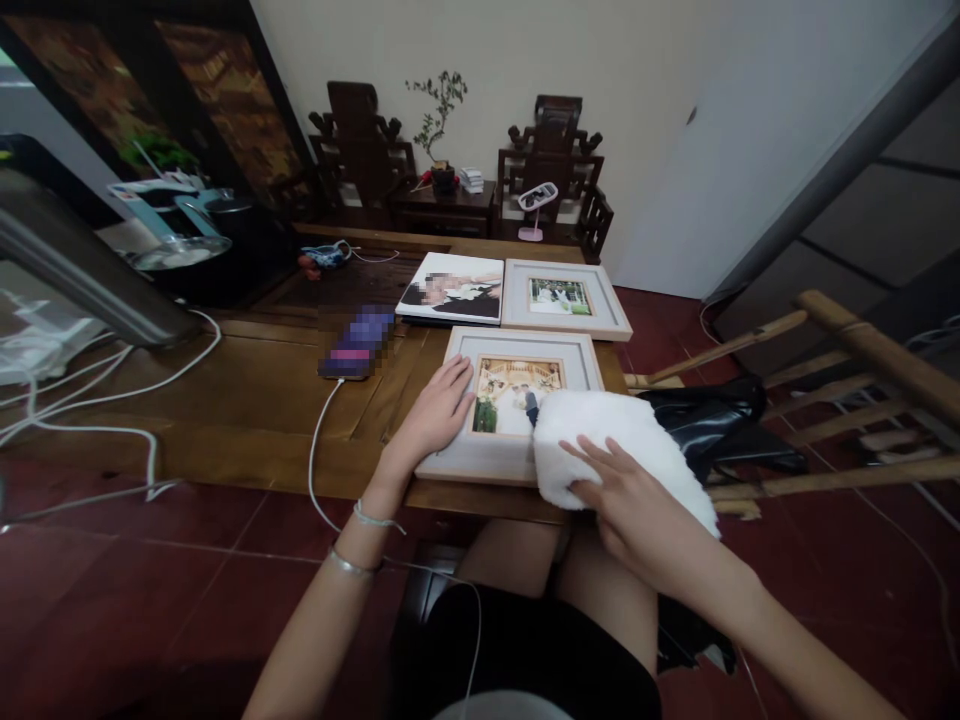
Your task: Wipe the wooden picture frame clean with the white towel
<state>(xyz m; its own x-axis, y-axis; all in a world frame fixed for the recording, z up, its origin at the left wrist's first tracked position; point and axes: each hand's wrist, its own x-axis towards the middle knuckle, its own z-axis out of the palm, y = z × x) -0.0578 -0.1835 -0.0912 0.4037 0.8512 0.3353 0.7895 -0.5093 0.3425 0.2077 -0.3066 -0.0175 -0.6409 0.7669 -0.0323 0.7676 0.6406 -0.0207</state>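
A light-wood picture frame with a wide pale mat lies flat near the table's front edge, around a photo of two people. My left hand rests flat on its left side, fingers stretched out. A white fluffy cloth covers the frame's lower right corner and hangs past the edge. My right hand holds that cloth down from above, some fingers spread and others bent into the pile. Just behind lie a second framed photo and, left of it, a white-covered photo album or panel.
A phone on a white charging cable lies left of the frames. Tangled white cables and a dark pot occupy the table's left. A wooden chair with a black bag stands right. Behind are a pink mirror and carved chairs.
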